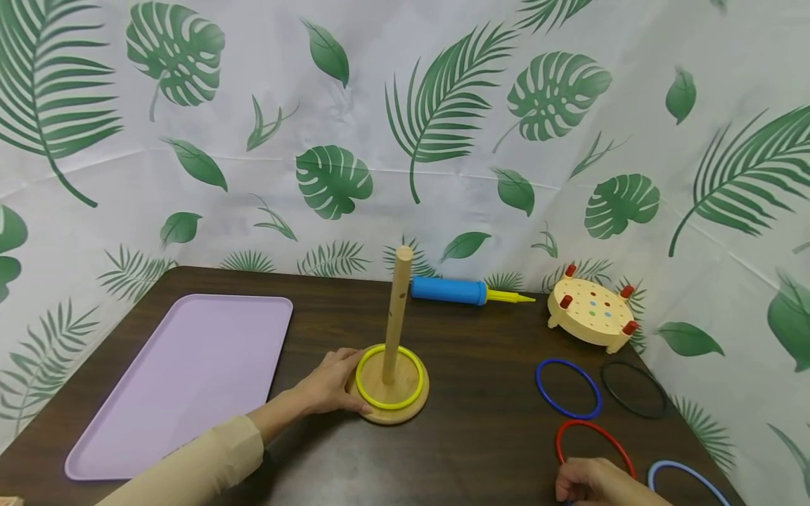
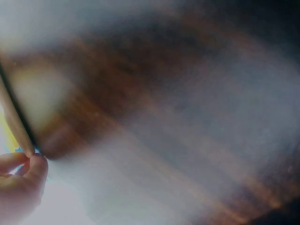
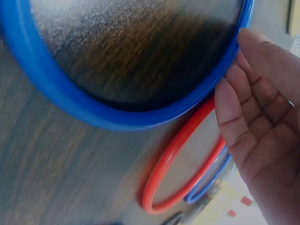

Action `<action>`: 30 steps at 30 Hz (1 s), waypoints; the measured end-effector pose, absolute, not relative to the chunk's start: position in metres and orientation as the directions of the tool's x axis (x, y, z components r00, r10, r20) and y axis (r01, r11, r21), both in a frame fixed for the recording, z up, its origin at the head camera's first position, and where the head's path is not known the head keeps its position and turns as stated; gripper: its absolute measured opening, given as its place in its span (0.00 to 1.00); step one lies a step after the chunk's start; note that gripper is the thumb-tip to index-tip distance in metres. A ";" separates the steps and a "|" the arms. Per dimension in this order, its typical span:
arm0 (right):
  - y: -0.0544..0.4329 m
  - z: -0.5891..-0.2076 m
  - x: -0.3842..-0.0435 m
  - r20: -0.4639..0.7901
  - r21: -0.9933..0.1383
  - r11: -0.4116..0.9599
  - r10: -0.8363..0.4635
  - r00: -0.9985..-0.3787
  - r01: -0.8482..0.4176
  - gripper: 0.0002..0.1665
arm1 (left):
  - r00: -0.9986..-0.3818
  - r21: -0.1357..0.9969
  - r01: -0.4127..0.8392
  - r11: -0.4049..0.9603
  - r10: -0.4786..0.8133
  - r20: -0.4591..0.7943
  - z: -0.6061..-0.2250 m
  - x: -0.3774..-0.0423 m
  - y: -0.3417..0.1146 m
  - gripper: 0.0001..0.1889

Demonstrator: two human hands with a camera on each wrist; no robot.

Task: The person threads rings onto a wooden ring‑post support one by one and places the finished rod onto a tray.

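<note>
My left hand (image 1: 332, 383) grips the left edge of a round wooden base (image 1: 389, 418), thumb at the front and fingers behind. An upright wooden peg (image 1: 397, 316) rises from this base. Around the peg's foot a yellow ring (image 1: 422, 376) lies flat on the base. Low at the right, my right hand (image 1: 604, 481) pinches a blue ring (image 3: 136, 121) between thumb and fingers; the right wrist view shows it large, while the head view mostly cuts it off. Just beyond that hand is a red ring (image 1: 577, 423), partly covered by it.
Near the right edge lie a dark blue ring (image 1: 539, 380), a black ring (image 1: 652, 416) and a light blue ring (image 1: 667, 464). Behind them stands a pale perforated stand (image 1: 591, 309) with red pegs. A blue pump (image 1: 449, 290) lies at the back. Left is a lilac tray (image 1: 196, 372).
</note>
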State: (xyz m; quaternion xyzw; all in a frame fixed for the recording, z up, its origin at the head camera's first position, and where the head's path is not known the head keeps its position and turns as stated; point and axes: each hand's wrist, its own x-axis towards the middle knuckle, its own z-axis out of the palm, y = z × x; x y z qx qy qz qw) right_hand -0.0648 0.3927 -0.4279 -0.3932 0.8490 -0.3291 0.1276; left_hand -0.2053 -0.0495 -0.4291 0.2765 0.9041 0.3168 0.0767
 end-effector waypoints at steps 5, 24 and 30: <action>0.389 -0.427 -0.065 -0.020 -0.673 0.511 -0.735 -0.677 -0.535 0.15 | -0.835 0.617 0.450 0.646 0.549 0.035 -0.429 -0.206 -0.050 0.50; 0.368 -0.423 -0.079 0.000 -0.555 0.595 -0.699 -0.715 -0.582 0.11 | -0.831 0.619 0.462 0.635 0.555 0.051 -0.430 -0.205 -0.049 0.49; 0.352 -0.401 -0.089 0.143 -0.550 0.619 -0.592 -0.793 -0.561 0.08 | -0.833 0.623 0.460 0.633 0.551 0.054 -0.430 -0.205 -0.050 0.49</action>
